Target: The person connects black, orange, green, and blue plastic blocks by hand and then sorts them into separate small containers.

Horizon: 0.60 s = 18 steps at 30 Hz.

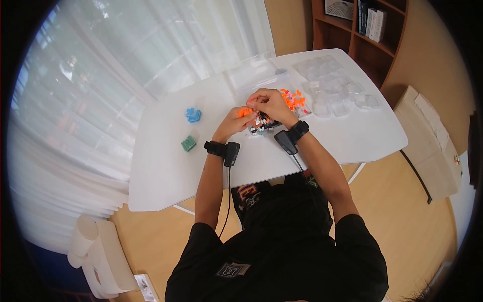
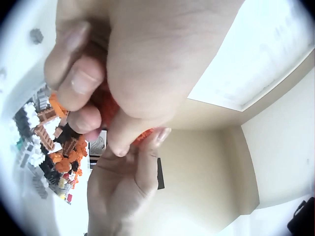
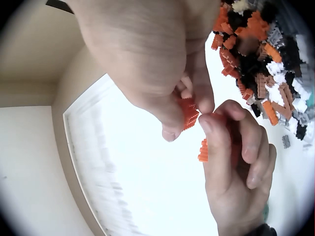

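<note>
My left hand (image 1: 232, 123) curls around an orange piece built of small toy bricks (image 1: 245, 111), mostly covered by the fingers. A stepped orange edge sticks out past the thumb in the right wrist view. Close against it, my right hand (image 1: 274, 104) pinches a small orange brick (image 3: 188, 114) between thumb and fingers. Both hands meet above a pile of loose bricks (image 3: 275, 88) in orange, black, white, brown and grey. More orange and pink bricks (image 1: 294, 99) lie just right of the right hand.
A blue brick build (image 1: 192, 115) and a green one (image 1: 188, 143) stand on the left of the white table (image 1: 171, 176). Several clear plastic containers (image 1: 327, 83) cover the back right. Cables run from both wrist cameras toward the body.
</note>
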{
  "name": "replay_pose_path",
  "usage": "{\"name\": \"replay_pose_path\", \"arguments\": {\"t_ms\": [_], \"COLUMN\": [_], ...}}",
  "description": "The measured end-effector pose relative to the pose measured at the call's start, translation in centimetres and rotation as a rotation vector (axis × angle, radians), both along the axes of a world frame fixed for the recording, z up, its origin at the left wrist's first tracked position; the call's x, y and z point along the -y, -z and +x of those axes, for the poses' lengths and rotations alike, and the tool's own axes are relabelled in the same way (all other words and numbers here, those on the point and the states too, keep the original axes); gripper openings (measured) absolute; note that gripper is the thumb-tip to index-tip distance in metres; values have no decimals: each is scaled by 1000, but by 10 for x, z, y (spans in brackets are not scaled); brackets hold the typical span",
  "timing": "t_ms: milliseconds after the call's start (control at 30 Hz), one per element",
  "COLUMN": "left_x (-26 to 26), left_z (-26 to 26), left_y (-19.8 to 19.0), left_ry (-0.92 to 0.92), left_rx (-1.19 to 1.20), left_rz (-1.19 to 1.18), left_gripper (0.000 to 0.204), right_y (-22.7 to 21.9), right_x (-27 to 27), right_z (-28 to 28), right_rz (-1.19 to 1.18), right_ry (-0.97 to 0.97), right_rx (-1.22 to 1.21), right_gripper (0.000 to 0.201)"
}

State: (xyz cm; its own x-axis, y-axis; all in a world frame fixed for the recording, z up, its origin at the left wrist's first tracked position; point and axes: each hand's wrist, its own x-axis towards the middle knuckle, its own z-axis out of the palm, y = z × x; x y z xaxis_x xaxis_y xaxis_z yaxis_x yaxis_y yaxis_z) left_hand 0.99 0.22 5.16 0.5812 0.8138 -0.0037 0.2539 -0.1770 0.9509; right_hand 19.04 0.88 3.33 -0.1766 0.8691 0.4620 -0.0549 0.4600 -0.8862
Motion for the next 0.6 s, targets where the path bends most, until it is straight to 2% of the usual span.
{"name": "replay_pose_path", "arguments": {"t_ms": [33, 100, 167, 267, 300, 367, 433, 500, 533, 600], "left_x": [3, 0, -2, -2, -1, -3, -7, -7, -6, -8], "left_z": [1, -2, -4, -2, -1, -1, -2, -2, -1, -1], "left_y": [-3, -2, 1, 3, 3, 3, 4, 1, -1, 4], "left_ry": [-61, -39, -14, -99, -130, -161, -116, -106, -95, -83], "left_rx": [43, 110, 176, 293, 375, 456, 574, 611, 648, 643], "left_rz": [-27, -37, -50, -103, -194, -284, -524, -602, -679, -655], "left_gripper": [20, 20, 21, 24, 28, 32, 40, 42, 43, 40], "right_y": [-2, -4, -4, 2, 2, 2, 2, 0, -2, -6], "right_x": [1, 2, 2, -4, -5, -5, -4, -1, 3, 9], "right_z": [0, 0, 1, 4, 4, 3, -1, -6, -8, -10], "right_rz": [2, -186, -230, -312, -349, -331, -316, -120, -122, -9], "right_ry": [-1, -147, -141, -159, -182, -154, -130, 3, 2, 17], "right_rx": [2, -206, -243, -282, -285, -292, -297, -220, -218, -168], "right_gripper": [20, 20, 20, 21, 21, 20, 20, 17, 17, 21]}}
